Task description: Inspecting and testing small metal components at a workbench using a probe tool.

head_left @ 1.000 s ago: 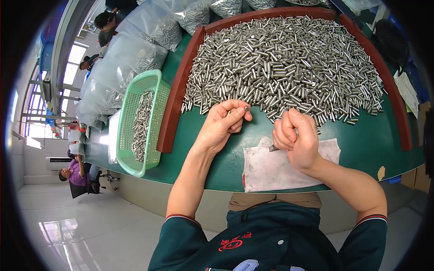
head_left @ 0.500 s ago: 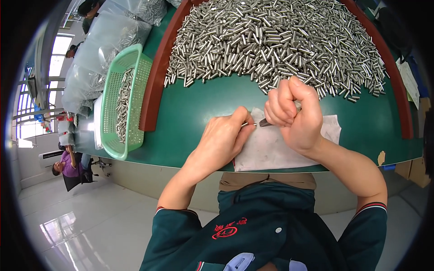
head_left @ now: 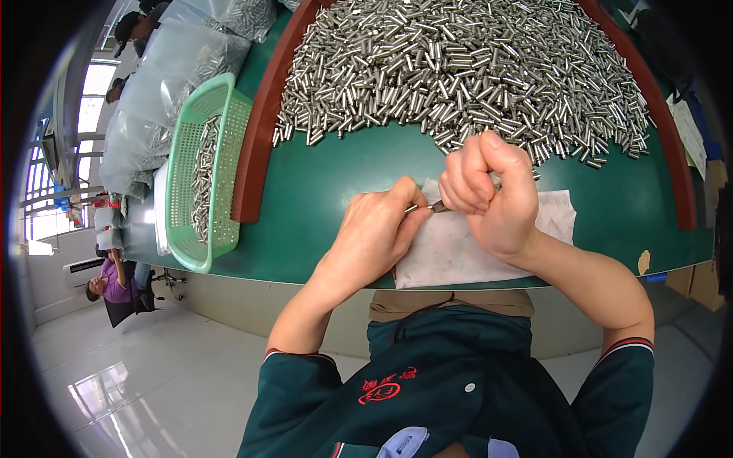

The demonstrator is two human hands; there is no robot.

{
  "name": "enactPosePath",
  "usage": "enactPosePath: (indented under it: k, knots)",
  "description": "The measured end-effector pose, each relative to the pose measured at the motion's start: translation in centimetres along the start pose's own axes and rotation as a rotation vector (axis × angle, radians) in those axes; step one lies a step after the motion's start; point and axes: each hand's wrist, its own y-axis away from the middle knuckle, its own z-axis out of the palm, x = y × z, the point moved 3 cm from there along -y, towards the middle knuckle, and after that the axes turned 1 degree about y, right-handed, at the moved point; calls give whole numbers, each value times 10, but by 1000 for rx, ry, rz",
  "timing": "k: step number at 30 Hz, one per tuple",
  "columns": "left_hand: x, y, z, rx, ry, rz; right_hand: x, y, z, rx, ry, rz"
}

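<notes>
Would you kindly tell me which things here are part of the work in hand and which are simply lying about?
In hand:
left hand
right hand
small metal pin
white cloth
heap of metal pins

Lying about:
green basket
plastic bags

bright, even | window glare left | sharp | fisheye-bent, dark rim

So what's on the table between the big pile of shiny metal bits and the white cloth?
In the head view, only bare green table lies between the pile of metal pins and the white cloth.
</notes>
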Motion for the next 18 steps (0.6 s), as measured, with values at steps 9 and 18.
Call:
enactPosePath:
  k: [9,18]
  knots:
    - [5,3,-3,69,2,31,0,4,8,18,66,-21]
    - [-49,17,-79,574,1259,-96,3,3,-6,31,24,4]
